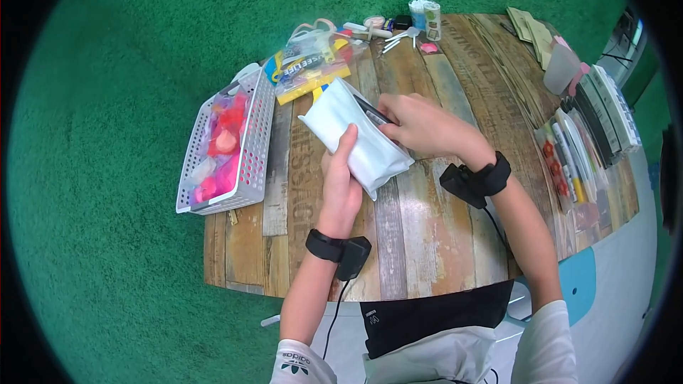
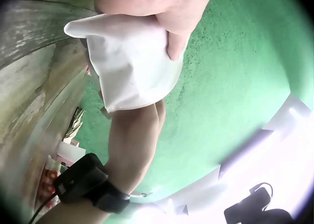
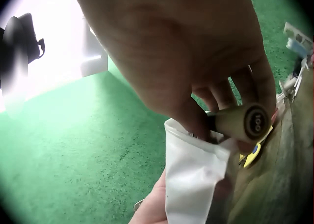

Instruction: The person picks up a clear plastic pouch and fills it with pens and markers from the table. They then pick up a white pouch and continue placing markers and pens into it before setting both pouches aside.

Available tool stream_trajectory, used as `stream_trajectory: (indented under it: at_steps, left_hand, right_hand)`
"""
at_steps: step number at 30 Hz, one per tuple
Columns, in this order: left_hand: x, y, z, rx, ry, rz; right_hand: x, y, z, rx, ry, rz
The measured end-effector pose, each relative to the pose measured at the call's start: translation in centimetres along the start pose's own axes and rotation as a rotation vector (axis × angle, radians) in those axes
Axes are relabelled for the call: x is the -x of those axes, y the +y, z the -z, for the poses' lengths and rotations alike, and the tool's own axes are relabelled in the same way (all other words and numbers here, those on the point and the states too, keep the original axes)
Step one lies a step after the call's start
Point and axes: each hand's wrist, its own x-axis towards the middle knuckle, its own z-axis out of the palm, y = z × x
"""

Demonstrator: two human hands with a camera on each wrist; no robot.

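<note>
My left hand (image 1: 340,185) grips a white soft pouch (image 1: 353,135) above the table, its thumb lying along the near face. At the pouch's open edge, my right hand (image 1: 427,124) bends its fingers round a small cylindrical tube (image 3: 236,122). The tube has a pale beige body and a round end with a dark centre and light marks; in the right wrist view it lies over the pouch's mouth. A dark strip (image 1: 367,108) shows along the opening in the head view. Inside, the pouch's contents are hidden.
A white perforated basket (image 1: 255,163) with pink and red packets stands left. Beyond the pouch lies a yellow-edged zip bag (image 1: 313,75). Cotton swabs (image 1: 398,41) and small containers sit at the far edge. Books (image 1: 605,110) and a clear bag of pens (image 1: 565,160) stand right.
</note>
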Motion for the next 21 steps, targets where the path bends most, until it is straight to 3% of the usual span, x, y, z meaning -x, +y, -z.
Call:
stream_trajectory:
  at_steps: [2, 9, 12, 13, 14, 15, 17, 20, 21]
  left_hand:
    - [0.2, 0.1, -0.1, -0.05, 0.034, 0.002]
    - [0.0, 0.0, 0.0, -0.108, 0.145, 0.063]
    - [-0.1, 0.2, 0.2, -0.294, 0.113, 0.045]
    - [-0.2, 0.6, 0.3, -0.293, 0.112, 0.047]
    - [-0.3, 1.1, 0.3, -0.485, 0.102, 0.043]
    - [-0.4, 1.6, 0.4, -0.677, 0.09, 0.037]
    - [-0.7, 2.1, 0.9, -0.764, 0.067, 0.02]
    - [-1.2, 2.5, 2.1, -0.907, 0.023, -0.036]
    - [-1.0, 3.0, 1.8, -1.079, 0.068, -0.101]
  right_hand:
    - [-0.1, -0.1, 0.7, -0.306, -0.225, -0.291]
    - [-0.1, 2.7, 0.1, -0.547, -0.337, -0.527]
    - [-0.2, 4.6, -0.2, -0.478, -0.381, -0.557]
    - [-0.3, 5.3, -0.2, -0.294, -0.395, -0.55]
    - [-0.3, 5.9, -0.2, -0.11, -0.407, -0.54]
    - [-0.1, 5.9, 0.1, -0.111, -0.407, -0.542]
    - [0.3, 6.1, 0.5, 0.244, -0.333, -0.392]
    - [0.8, 5.5, 1.5, 0.346, -0.323, -0.356]
    - [0.9, 5.6, 1.5, 0.345, -0.323, -0.36]
